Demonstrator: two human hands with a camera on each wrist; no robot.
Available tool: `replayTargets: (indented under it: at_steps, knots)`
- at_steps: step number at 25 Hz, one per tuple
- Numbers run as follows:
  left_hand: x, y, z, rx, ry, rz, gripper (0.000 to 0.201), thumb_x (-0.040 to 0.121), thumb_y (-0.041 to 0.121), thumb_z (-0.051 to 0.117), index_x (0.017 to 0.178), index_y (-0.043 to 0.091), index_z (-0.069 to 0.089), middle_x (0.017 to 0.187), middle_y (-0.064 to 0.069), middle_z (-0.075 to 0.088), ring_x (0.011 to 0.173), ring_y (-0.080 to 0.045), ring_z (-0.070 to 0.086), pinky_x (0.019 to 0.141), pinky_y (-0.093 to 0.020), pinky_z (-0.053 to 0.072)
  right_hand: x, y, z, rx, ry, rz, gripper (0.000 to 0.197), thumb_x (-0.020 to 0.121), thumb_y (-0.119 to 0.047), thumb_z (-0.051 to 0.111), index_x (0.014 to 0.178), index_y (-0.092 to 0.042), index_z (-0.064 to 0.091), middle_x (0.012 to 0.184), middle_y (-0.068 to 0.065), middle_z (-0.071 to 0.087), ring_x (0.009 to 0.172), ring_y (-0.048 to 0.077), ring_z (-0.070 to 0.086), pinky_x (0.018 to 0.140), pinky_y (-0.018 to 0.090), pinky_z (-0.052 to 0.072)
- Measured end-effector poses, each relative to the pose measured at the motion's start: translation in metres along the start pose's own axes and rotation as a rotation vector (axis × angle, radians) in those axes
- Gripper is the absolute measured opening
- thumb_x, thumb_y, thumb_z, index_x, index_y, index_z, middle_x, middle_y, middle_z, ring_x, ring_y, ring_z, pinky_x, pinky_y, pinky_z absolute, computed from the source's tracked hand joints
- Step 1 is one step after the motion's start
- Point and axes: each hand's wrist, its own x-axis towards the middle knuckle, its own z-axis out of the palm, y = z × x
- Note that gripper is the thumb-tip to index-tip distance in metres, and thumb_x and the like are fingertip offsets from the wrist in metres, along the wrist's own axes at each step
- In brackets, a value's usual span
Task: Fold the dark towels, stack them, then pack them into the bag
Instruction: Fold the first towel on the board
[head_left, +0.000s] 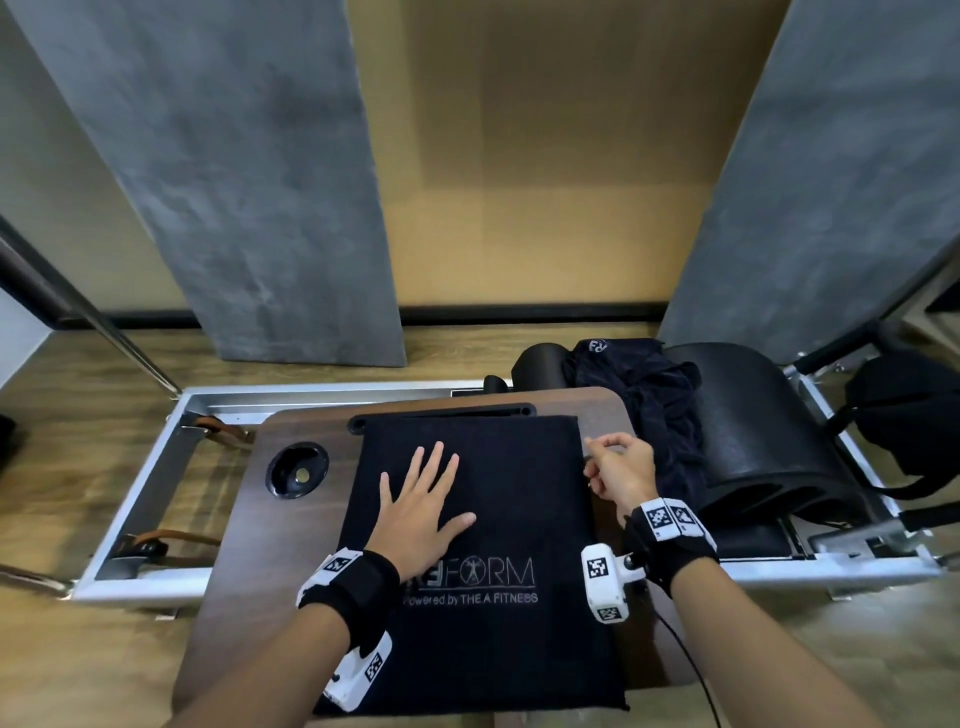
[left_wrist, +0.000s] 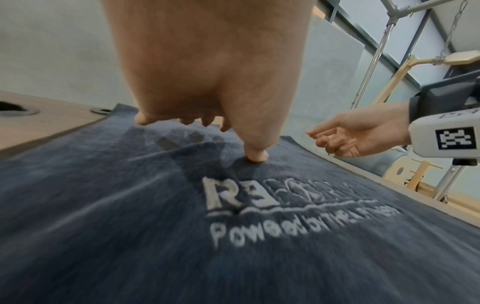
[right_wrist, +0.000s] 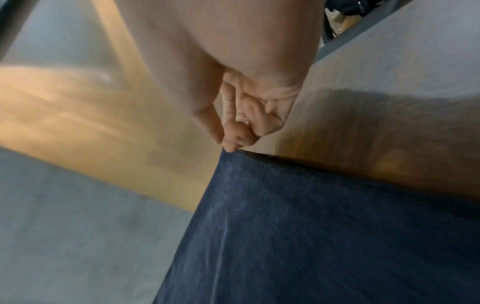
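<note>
A dark towel (head_left: 509, 499) with a pale "REFORM" logo lies flat on the brown tray table (head_left: 234, 571). My left hand (head_left: 421, 499) rests palm down on its middle, fingers spread and straight; the left wrist view shows the thumb (left_wrist: 255, 156) pressing the towel (left_wrist: 130, 205). My right hand (head_left: 621, 470) hovers at the towel's right edge near the far corner, fingers loosely curled and holding nothing (left_wrist: 358, 135). In the right wrist view its fingertips (right_wrist: 231, 147) sit right at the towel's corner (right_wrist: 311, 226). A crumpled pile of dark towels (head_left: 649, 395) lies behind it. A black bag (head_left: 904, 415) sits at far right.
The tray table has a round cup recess (head_left: 297, 470) at the left and a long slot (head_left: 441, 415) at the far edge. It spans a metal frame (head_left: 140, 499) on a wooden floor. A black padded barrel (head_left: 769, 431) stands right of the towel pile.
</note>
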Motion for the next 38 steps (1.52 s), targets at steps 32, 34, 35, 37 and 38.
replayTargets:
  at_steps: [32,34,35,37,38]
  knots:
    - [-0.183,-0.069,0.015,-0.775,0.447,0.021,0.033,0.09,0.055,0.078,0.086,0.023,0.081,0.092,0.01,0.08,0.1,-0.005,0.068,0.088,-0.032,0.05,-0.183,0.066,-0.084,-0.514,-0.469,-0.505,0.005,0.093,-0.02,0.078,0.088,-0.019,0.079,0.088,-0.004,0.079,0.091,0.009,0.073,0.085,0.03,0.056]
    - [-0.164,-0.066,-0.006,-0.903,0.504,0.04,0.041,0.084,0.056,0.084,0.081,0.016,0.077,0.075,0.001,0.075,0.074,-0.006,0.066,0.068,-0.031,0.051,-0.168,0.046,-0.084,-0.385,-0.44,-0.467,0.007,0.09,-0.02,0.081,0.085,-0.015,0.082,0.087,0.001,0.08,0.089,0.015,0.076,0.081,0.032,0.06]
    - [-0.154,-0.063,-0.017,-0.95,0.529,0.036,0.038,0.082,0.051,0.087,0.081,0.014,0.078,0.075,-0.001,0.076,0.072,-0.006,0.068,0.064,-0.029,0.053,-0.16,0.038,-0.083,-0.328,-0.42,-0.45,0.008,0.088,-0.019,0.082,0.085,-0.012,0.082,0.087,0.003,0.08,0.088,0.017,0.077,0.079,0.031,0.061]
    - [-0.13,-0.058,-0.035,-0.996,0.555,0.015,0.026,0.082,0.038,0.09,0.084,0.014,0.08,0.081,-0.002,0.08,0.078,-0.01,0.075,0.065,-0.026,0.057,-0.14,0.024,-0.081,-0.234,-0.367,-0.415,0.007,0.088,-0.016,0.082,0.088,-0.009,0.082,0.088,0.007,0.08,0.087,0.02,0.077,0.073,0.03,0.06]
    - [-0.114,-0.056,-0.042,-0.996,0.56,-0.005,0.019,0.084,0.032,0.089,0.086,0.015,0.081,0.084,-0.001,0.081,0.081,-0.012,0.076,0.067,-0.025,0.058,-0.127,0.017,-0.079,-0.199,-0.341,-0.395,0.005,0.089,-0.014,0.081,0.09,-0.009,0.081,0.089,0.01,0.08,0.087,0.021,0.076,0.071,0.031,0.06]
